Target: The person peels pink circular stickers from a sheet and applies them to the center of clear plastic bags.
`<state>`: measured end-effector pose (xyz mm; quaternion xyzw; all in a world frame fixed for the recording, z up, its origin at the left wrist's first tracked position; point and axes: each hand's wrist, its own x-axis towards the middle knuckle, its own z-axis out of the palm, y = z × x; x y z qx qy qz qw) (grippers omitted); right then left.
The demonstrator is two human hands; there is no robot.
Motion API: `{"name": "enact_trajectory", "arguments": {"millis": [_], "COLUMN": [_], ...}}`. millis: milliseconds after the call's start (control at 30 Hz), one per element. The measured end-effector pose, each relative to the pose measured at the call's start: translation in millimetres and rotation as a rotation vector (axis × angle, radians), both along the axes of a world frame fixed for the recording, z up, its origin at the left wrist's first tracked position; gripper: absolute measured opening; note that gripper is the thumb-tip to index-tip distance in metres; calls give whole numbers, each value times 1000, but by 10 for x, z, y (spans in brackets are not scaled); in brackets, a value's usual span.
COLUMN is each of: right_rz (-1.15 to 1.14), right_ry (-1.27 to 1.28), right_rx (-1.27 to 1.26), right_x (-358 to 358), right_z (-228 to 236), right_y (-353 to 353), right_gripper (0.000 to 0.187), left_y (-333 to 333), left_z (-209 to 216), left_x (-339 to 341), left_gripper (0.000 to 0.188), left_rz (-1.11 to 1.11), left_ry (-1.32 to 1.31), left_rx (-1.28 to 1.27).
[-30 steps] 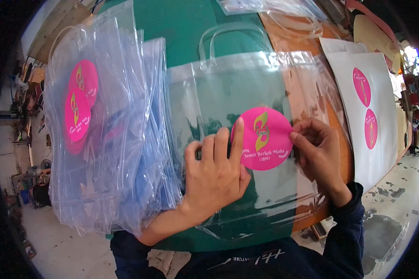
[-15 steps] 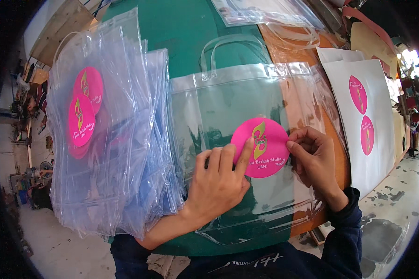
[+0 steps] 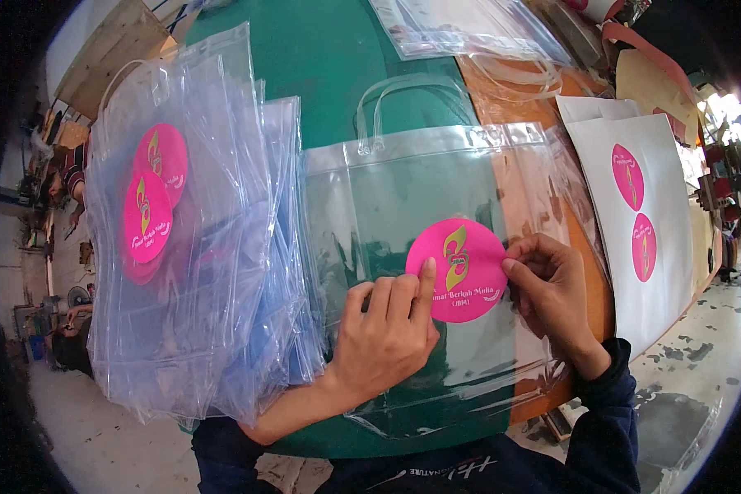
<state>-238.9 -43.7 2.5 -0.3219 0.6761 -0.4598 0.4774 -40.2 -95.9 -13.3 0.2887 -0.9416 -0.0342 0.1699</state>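
Observation:
A round pink sticker (image 3: pixel 459 296) with a yellow-green emblem and white lettering lies on a clear plastic bag (image 3: pixel 379 198) with a looped handle. My left hand (image 3: pixel 384 323) rests on the bag, its index finger stretched onto the sticker's left part and its other fingers bent; it grips nothing. At the opposite side, my right hand (image 3: pixel 553 298) pinches the sticker's right edge between thumb and index finger. How much of the sticker's underside touches the bag cannot be made out.
To the left, a thick pile of clear bags (image 3: pixel 198 346) bears similar pink stickers. A white sheet (image 3: pixel 667 305) with pink stickers lies at the right. More clear bags (image 3: pixel 477 33) lie at the far side of the green and orange tabletop (image 3: pixel 321 432).
My left index fingertip has slid left across the sticker, away from the emblem. My right hand keeps its pinch on the right edge. The whole view has shifted slightly.

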Motion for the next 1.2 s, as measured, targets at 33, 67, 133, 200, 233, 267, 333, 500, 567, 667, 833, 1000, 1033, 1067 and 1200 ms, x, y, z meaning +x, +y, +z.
{"name": "enact_trajectory", "arguments": {"millis": [33, 67, 133, 200, 233, 267, 333, 500, 567, 667, 833, 1000, 1033, 1067, 1200], "right_rz": [10, 10, -2, 4, 13, 13, 25, 4, -3, 15, 14, 15, 13, 13, 13], "right_ry": [7, 6, -14, -5, 5, 4, -2, -10, -2, -2, 14, 4, 13, 15, 28], "right_rx": [-2, -3, 11, 10, 10, 10, 4, -3, 0, -5, -6, -12, 3, 3, -19], "right_x": [4, 5, 4, 13, 13, 11, 7, -1, 3, 7, -8, 3, -2, -4, -7], "right_z": [2, 0, -10, -8, -5, -3, -3, -17, -9, 3, -15, -22, -10, -7, -8], "right_y": [0, 1, 1, -1, -2, -1, 1, 4, 4, -5, 8, 7, 8, 9, 10], "right_gripper": [8, 8, 8, 8, 8, 8, 8, 8, 8, 8, 9, 9, 10, 10, 10], "left_y": [-1, -4, -28, -22, 9, 35, 62, 47, 5, 4, 24, 65, 55, 36, 28], "left_z": [-5, -12, -36, -74, -94, -105, -98, -14, 67, -29, -54, -16, 0, 19, 31], "left_x": [7, 14, 28, 35, 43, 51, 67, 53, -11, 14, 34, 71, 51, 20, -1], "left_gripper": [54, 52, 48, 43, 38, 33, 32, 41, 51, 50, 41, 33, 33, 40, 52], "left_rz": [-46, -92, -168, -243, -323, -403, -415, -235, 13, -109, -343, -315, -315, -183, -42], "left_ry": [3, 5, 22, 39, 74, 109, 156, 170, 63, 79, 105, 87, 90, 75, -2], "left_rx": [-2, -4, -23, -41, -39, -35, -8, -61, 8, 11, -98, -88, -88, -62, 34]}}
